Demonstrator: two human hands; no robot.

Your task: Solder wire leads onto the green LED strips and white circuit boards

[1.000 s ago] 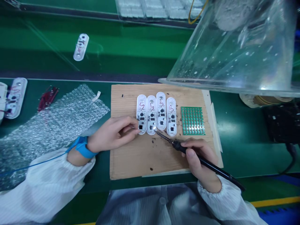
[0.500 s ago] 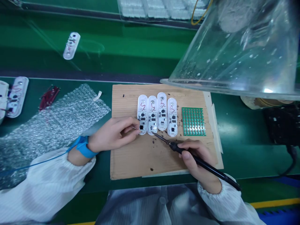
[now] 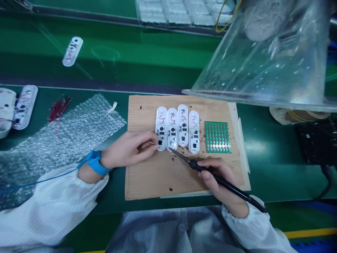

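Observation:
Four white oblong circuit modules (image 3: 183,124) lie side by side on a cardboard sheet (image 3: 147,175), each with a small red-and-black wire loop. My left hand (image 3: 129,149) rests at the leftmost module (image 3: 161,121), pinching a thin metal wire (image 3: 152,142) whose end points at that module's black chip. My right hand (image 3: 218,181) grips a black soldering iron (image 3: 196,164) like a pen. The iron's tip (image 3: 170,149) sits at the lower edge of the second module (image 3: 172,123). I cannot tell whether the tip touches it.
A green panel of small circuit boards (image 3: 217,137) lies right of the modules. Bubble wrap (image 3: 65,140) lies under my left forearm, which wears a blue wrist strap (image 3: 96,162). A clear plastic shield (image 3: 263,52) overhangs the upper right. More modules (image 3: 25,107) sit on the green bench at left.
The white module on the far green belt has slid left. The iron tip has shifted slightly left, closer to the second module's lower edge. My left hand stays nearly still.

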